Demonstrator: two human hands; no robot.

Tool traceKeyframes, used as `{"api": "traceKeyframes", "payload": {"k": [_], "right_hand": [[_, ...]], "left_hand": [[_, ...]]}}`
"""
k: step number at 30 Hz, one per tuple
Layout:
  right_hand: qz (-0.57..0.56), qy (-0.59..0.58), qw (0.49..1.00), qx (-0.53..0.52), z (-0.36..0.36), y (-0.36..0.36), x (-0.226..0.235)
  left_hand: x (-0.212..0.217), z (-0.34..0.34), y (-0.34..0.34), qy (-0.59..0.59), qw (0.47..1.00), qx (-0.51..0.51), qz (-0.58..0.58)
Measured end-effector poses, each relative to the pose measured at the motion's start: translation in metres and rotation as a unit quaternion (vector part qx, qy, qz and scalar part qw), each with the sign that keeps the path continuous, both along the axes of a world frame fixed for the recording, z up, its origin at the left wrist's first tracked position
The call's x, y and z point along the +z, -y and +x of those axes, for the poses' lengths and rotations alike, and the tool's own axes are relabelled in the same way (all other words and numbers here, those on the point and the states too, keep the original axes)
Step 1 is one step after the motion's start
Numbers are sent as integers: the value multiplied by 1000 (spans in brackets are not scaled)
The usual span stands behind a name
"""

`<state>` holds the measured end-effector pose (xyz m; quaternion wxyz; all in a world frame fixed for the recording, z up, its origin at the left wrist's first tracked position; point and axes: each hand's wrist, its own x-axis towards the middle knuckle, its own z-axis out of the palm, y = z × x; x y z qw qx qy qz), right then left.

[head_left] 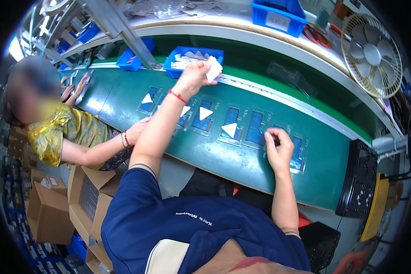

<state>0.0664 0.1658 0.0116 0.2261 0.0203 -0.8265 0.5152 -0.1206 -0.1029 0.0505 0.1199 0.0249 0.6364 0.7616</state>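
My left hand (pixel 192 81) is closed on a small bunch of white triangular pieces (pixel 214 69), held at the front of a blue bin (pixel 170 67) full of similar white pieces (pixel 189 58). Along the green bench lies a row of clear plastic trays with blue rectangular panels; white triangles (pixel 205 113) (pixel 229 130) rest on several of them. My right hand (pixel 281 150) is over the row's right end, thumb and forefinger pinched beside a panel without a triangle (pixel 255 128). What that pinch holds, if anything, is too small to see. Another clear tray (pixel 297 154) is partly behind this hand.
At left, a co-worker in a patterned shirt (pixel 77 132) reaches a hand (pixel 137 131) to the row, partly behind my left forearm. More hands (pixel 80 87) work farther left. A shelf with a blue bin (pixel 278 17) and a fan (pixel 372 55) overhangs the bench. Black trays (pixel 357 178) stand right.
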Motion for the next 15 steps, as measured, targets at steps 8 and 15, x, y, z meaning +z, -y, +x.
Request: {"api": "traceKeyframes", "payload": {"k": [8, 15], "right_hand": [[-179, 76, 979, 69, -39, 31, -5], [-268, 112, 955, 64, -34, 25, -22]], "left_hand": [[-36, 97, -87, 139, 963, -93, 211], [-41, 117, -94, 166, 951, -23, 259]]}}
